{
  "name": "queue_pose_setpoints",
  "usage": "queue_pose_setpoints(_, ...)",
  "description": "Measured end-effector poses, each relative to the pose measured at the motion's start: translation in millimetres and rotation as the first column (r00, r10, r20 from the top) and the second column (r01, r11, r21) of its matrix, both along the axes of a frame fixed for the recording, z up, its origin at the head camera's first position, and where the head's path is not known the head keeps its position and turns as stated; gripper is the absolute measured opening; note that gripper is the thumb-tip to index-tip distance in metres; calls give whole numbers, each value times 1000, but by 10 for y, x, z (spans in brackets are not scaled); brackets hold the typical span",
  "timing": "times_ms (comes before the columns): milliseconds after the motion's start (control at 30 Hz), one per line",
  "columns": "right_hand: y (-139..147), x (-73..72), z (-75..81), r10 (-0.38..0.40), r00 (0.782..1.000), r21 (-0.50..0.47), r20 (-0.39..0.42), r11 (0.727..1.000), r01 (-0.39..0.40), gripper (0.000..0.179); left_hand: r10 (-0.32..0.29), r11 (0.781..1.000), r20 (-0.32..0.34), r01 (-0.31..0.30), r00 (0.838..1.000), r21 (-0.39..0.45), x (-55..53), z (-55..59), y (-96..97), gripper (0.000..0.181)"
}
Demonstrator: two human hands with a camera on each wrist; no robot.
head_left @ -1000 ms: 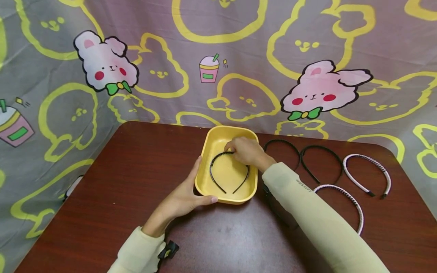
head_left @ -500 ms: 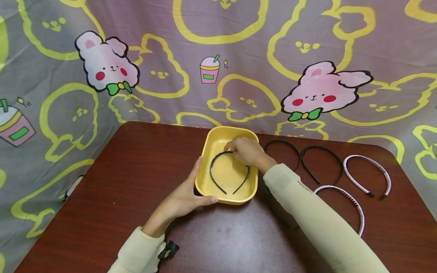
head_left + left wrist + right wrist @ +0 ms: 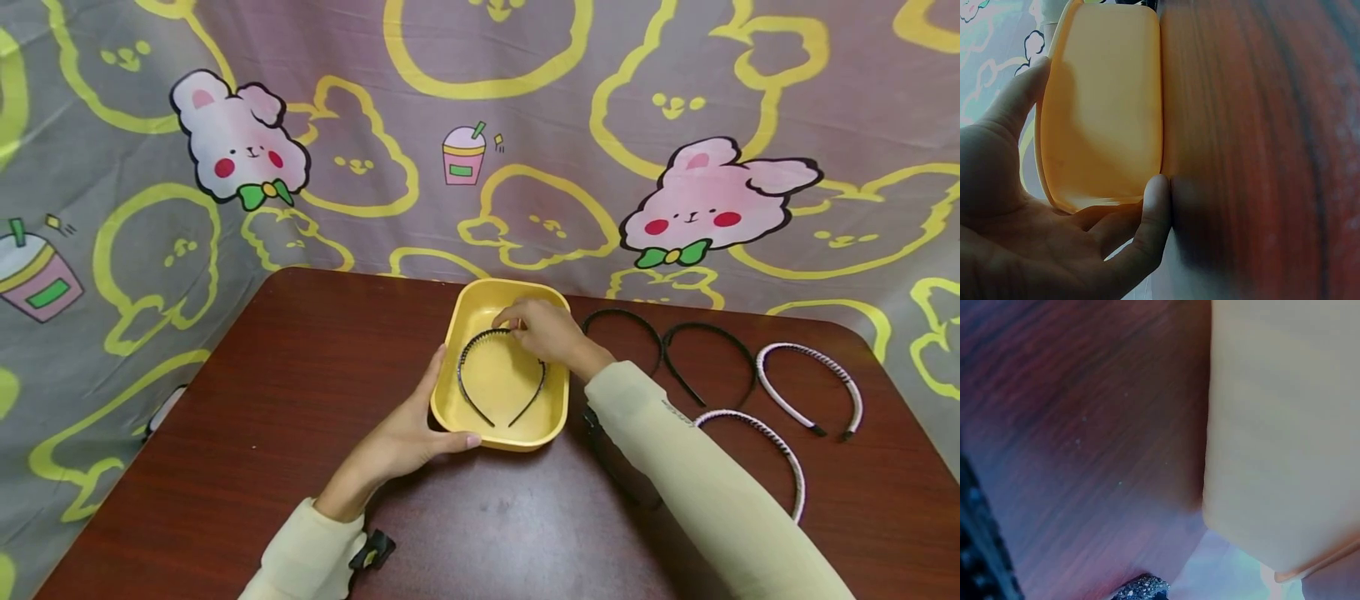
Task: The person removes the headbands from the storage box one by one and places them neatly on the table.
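A yellow plastic box (image 3: 501, 390) stands on the table with a black toothed headband (image 3: 460, 372) inside it. My right hand (image 3: 551, 335) reaches over the box's right rim and pinches the headband at the top of its arch, whose ends point toward me. My left hand (image 3: 405, 437) holds the box by its near left corner, thumb on the near rim and fingers along the left side. In the left wrist view, the fingers of that hand (image 3: 1035, 250) wrap the corner of the box (image 3: 1107, 106). The right wrist view shows the box's outer wall (image 3: 1285, 425), with the right hand out of view.
To the right of the box lie two black headbands (image 3: 647, 324) and two pale pink ones, one farther back (image 3: 821, 358) and one nearer (image 3: 783, 446). Another dark headband (image 3: 621, 482) is partly hidden under my right forearm. A patterned curtain (image 3: 540, 125) hangs behind the table (image 3: 300, 358).
The top of the black headband has come up slightly in the box with my right hand. My left hand stays on the box.
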State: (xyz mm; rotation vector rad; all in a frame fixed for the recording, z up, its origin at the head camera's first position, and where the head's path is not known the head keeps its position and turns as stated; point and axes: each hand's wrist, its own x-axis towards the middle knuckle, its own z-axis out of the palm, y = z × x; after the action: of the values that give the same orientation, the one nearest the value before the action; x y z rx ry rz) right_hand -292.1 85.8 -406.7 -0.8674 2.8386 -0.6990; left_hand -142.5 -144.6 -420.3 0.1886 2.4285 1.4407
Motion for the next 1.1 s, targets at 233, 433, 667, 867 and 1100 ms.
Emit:
queue_pose_setpoints(233, 12, -29, -15, 20, 1000, -53, 1, 998, -20, 33, 0, 1000, 5, 0, 1000, 13, -2, -6, 8, 128)
queue_pose_setpoints(433, 24, -32, 10, 39, 999, -122, 20, 992, -36, 32, 4, 1000, 8, -4, 1000, 19, -6, -16, 7, 128)
queue_pose_setpoints(667, 46, -34, 73, 58, 998, -205, 29, 977, -51, 31, 11, 1000, 2, -11, 1000, 27, -4, -21, 4, 128)
queue_pose_setpoints(867, 89, -35, 132, 26, 998, -229, 62, 973, -11, 29, 9, 1000, 5, -9, 1000, 25, -5, -26, 5, 128)
queue_pose_setpoints(1100, 143, -2, 296, -21, 999, -240, 32, 970, 28, 26, 3, 1000, 6, -3, 1000, 28, -13, -19, 2, 129)
